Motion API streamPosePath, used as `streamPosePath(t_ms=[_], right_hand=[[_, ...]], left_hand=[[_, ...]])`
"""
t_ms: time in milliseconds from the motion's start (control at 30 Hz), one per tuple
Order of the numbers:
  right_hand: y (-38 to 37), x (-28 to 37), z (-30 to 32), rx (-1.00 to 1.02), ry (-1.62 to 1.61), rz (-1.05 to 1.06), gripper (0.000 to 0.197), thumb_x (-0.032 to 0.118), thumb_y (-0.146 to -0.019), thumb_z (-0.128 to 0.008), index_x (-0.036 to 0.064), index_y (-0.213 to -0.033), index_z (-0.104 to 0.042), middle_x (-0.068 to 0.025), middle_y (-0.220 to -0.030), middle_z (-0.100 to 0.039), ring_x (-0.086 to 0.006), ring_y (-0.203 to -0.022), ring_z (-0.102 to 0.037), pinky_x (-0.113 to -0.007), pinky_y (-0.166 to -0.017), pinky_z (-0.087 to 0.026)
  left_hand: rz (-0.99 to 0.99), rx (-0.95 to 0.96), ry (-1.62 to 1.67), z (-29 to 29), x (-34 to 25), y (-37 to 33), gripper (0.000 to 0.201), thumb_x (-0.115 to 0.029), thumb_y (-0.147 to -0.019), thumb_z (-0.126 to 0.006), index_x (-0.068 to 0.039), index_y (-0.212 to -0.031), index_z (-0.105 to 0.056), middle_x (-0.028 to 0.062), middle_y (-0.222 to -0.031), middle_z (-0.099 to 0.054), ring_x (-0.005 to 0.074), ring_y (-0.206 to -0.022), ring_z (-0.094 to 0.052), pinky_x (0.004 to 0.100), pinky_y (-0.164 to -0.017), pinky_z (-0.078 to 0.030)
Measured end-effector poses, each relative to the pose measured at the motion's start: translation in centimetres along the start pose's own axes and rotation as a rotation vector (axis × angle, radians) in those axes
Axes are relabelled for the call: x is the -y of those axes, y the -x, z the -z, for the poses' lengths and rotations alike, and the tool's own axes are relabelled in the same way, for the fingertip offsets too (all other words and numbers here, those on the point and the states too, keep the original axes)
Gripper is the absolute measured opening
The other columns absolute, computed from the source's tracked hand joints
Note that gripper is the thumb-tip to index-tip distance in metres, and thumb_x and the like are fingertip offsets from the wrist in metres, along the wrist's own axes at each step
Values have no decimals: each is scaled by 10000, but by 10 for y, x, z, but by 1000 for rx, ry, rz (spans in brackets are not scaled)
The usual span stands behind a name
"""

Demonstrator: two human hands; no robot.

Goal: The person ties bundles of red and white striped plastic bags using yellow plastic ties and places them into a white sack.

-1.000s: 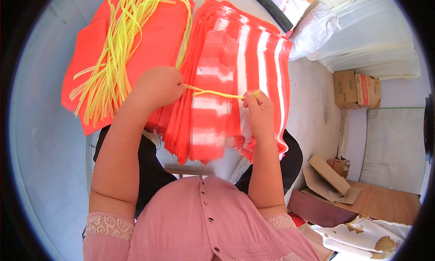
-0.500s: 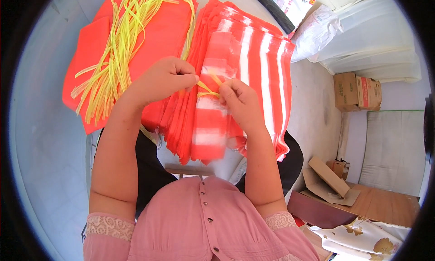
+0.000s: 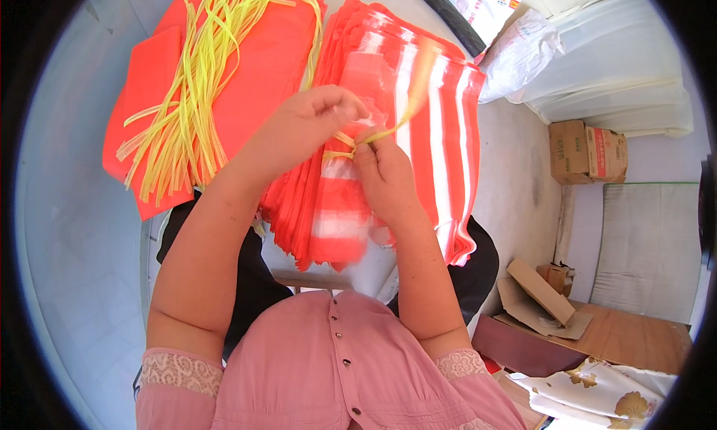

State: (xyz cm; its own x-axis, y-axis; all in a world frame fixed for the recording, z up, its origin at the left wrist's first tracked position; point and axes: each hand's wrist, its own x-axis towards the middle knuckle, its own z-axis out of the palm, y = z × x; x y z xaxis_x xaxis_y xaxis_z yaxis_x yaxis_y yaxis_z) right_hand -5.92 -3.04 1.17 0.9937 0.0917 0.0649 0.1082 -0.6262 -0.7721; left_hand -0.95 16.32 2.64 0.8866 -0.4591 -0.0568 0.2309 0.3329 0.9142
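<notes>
A folded red-and-white striped plastic sheet bundle lies in front of me, its lower end blurred. A yellow strap loops around its middle. My right hand pinches the strap just right of the loop. From those fingers the strap's loose end rises away to the upper right, smeared by motion. My left hand is over the bundle's left edge, above the loop. Its fingers are bent and their tips blurred, so whether they hold anything is unclear. Right of the bundle lies a larger striped stack.
Many loose yellow straps lie across a red folded stack on the left. Beyond the striped stack is a black bar beside white plastic bags. Cardboard boxes and a wooden surface stand to the right.
My left hand has moved up and right, away from the strap's left end. My right hand has come slightly left and down. One strap end now swings up to the right.
</notes>
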Motion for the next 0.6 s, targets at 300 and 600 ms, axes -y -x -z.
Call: streamPosePath(t_ms=[300, 600], right_hand=[[-3, -12, -3, -52, -542, -158, 53, 76, -1054, -575, 28, -1058, -597, -29, -920, -649, -89, -803, -604, -238, -729, -519], [-4, -9, 4, -183, 28, 230, 240, -40, -856, -710, 35, -1084, -705, -111, -1018, -683, -256, -953, -675, -357, -803, -563]], left_hand=[[-314, -19, -968, -7, 17, -4, 137, -89, -844, -747, -19, -956, -711, 124, -868, -656, 313, -848, -674, 396, -731, -531], [-301, -24, -975, -6, 26, -4, 114, -109, -869, -733, -15, -897, -675, 129, -870, -675, 324, -821, -667, 415, -729, -528]])
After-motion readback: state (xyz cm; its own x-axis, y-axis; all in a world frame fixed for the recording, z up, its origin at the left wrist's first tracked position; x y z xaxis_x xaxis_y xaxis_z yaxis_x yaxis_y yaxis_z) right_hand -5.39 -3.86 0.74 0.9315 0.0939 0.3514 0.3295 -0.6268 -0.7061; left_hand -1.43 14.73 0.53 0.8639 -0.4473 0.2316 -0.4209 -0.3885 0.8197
